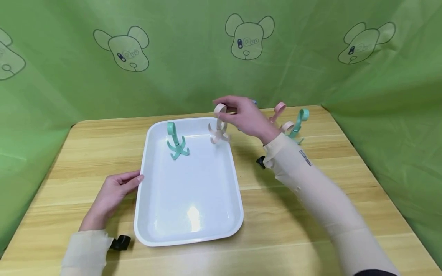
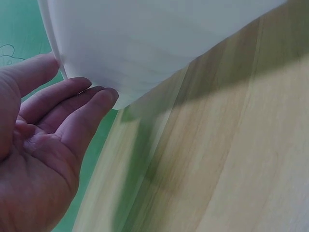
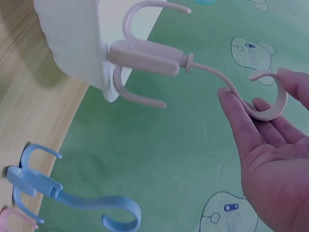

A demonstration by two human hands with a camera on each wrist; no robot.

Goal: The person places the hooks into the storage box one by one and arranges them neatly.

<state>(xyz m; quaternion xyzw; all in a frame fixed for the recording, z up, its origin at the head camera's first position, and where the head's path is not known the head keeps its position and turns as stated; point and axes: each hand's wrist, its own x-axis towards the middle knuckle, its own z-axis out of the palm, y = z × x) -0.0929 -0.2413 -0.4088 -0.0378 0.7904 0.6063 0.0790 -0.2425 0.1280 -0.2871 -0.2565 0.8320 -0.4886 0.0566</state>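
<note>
My right hand (image 1: 246,117) pinches the curled top of a beige four-prong hook hanger (image 3: 149,55) between thumb and fingers. The hanger is upright, its prongs overlapping the far right corner of the white tray (image 1: 188,241) in the head view. In the tray's far left part a green hook hanger (image 1: 177,145) stands on its prongs. At the tray's left side, my left hand (image 1: 112,193) holds the rim, thumb on the edge and fingers (image 2: 79,113) against the outer wall below it.
Right of the tray, behind my right forearm, several more hangers stand on the wooden table (image 1: 96,142): a pink hanger (image 1: 279,108), a green hanger (image 1: 301,119), a beige hanger (image 1: 287,125) and a blue hanger (image 3: 87,199). A green curtain (image 1: 193,76) borders the table's back and sides.
</note>
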